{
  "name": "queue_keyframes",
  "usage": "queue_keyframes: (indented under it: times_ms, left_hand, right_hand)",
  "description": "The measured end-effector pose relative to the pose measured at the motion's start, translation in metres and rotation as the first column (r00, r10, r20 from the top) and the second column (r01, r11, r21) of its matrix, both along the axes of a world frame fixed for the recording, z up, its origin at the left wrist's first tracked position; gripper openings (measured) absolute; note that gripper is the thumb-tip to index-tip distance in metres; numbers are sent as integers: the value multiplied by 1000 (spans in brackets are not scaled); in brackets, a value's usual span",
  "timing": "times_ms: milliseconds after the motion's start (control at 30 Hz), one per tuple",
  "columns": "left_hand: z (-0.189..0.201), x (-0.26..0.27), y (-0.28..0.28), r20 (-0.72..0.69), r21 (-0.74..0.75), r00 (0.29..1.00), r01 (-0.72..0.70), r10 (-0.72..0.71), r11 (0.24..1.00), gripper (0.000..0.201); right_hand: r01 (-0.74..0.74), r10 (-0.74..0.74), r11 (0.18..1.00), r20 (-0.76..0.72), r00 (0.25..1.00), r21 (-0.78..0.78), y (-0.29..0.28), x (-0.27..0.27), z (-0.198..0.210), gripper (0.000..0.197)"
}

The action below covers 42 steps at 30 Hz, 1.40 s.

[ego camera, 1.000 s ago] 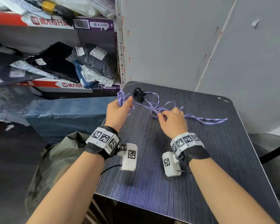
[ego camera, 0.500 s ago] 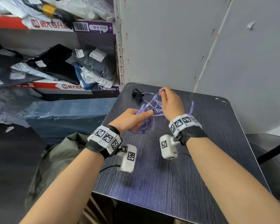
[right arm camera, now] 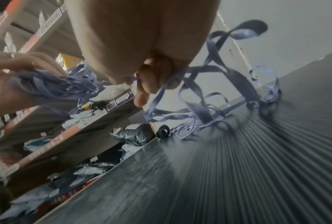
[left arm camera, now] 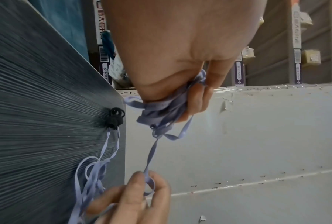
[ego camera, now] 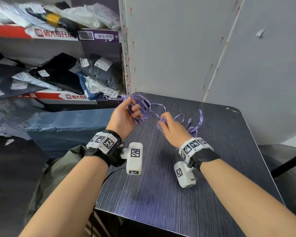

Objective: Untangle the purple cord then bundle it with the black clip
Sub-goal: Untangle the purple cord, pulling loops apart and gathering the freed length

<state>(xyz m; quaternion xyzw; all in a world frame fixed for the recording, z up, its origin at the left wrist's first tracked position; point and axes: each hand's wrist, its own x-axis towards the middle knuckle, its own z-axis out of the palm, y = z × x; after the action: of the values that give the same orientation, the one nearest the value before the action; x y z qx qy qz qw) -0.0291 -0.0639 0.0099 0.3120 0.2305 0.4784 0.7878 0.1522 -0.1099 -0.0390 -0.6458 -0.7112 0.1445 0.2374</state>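
Both hands have drawn apart since half a second ago, when they met over the tangle near the far edge of the table: the left hand [ego camera: 125,117] now sits raised at the table's far left corner, and the right hand [ego camera: 171,128] has pulled back toward the near side, stretching a strand between them.

A person works a purple cord [ego camera: 144,106] above a dark ribbed table [ego camera: 178,194]. The left hand's fingers [left arm camera: 195,100] are curled round a thick bunch of gathered loops, thumb clamped over them, held clear of the tabletop. From that bunch a single taut strand runs to the right hand, whose thumb and fingertips [left arm camera: 136,181] pinch it in a small loop. More loose loops of cord spill from the right hand onto the table to its right and far side, one end standing up in a curl.

The black clip [left arm camera: 115,117] lies on the table near the far left corner, just below the left hand's bundle, untouched by either hand; thin strands of cord trail from beside it toward the right hand. In the head view the left hand and its bunch hide the clip.

Shelves [ego camera: 58,36] stacked with bagged parcels stand to the left, and a grey panel wall [ego camera: 195,48] rises behind the table.
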Motion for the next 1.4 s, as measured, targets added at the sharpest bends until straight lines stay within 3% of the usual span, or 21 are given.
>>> queue_keyframes:
  times_ms: [100,200,433,533,633,700,800,933,1033,1167,1267,1400]
  left_hand:
    - [2,-1,2,34,-20,999,-12,12,1000,31]
    - [4,1,1,-5,6,1000,-23,23,1000,30]
    - [9,7,1,6,18,999,-54,54,998,31]
    - [12,3,4,17,40,995,-98,98,994,31]
    - [13,0,7,15,47,991,-132,131,990,32]
    - [12,-1,11,22,26,985,-171,171,985,33]
    - [9,-3,17,28,-8,975,-221,221,975,33]
    - [6,-8,21,39,-5,967,-251,251,968,32]
    - [6,-9,21,33,-8,971,-237,237,971,33]
    - [10,-6,14,12,6,989,-148,148,989,34]
    - [14,0,7,-6,35,999,-34,34,999,35]
    - [21,14,1,-11,97,1000,25,-24,995,33]
  right_hand:
    - [60,-47,992,-119,992,109,3,3,1,25]
    - [76,-62,993,-149,987,87,6,2,2,32]
    - [13,2,997,218,976,-69,4,-7,-5,41]
    - [54,-10,987,276,961,-154,1,-2,-8,39]
    - [61,-17,986,271,963,-158,2,2,-7,62]
    - [76,-25,982,280,960,-170,3,5,-6,68]
    - [100,-58,983,254,966,-155,3,9,-3,56]
    - [124,-125,992,96,987,21,4,18,1,24]
    - [97,-103,990,58,993,107,6,23,6,24]
    - [78,-119,980,226,967,181,5,18,14,28]
    - [93,-139,987,416,899,129,7,6,21,25]
    - [-72,58,997,532,845,7,6,-15,19,20]
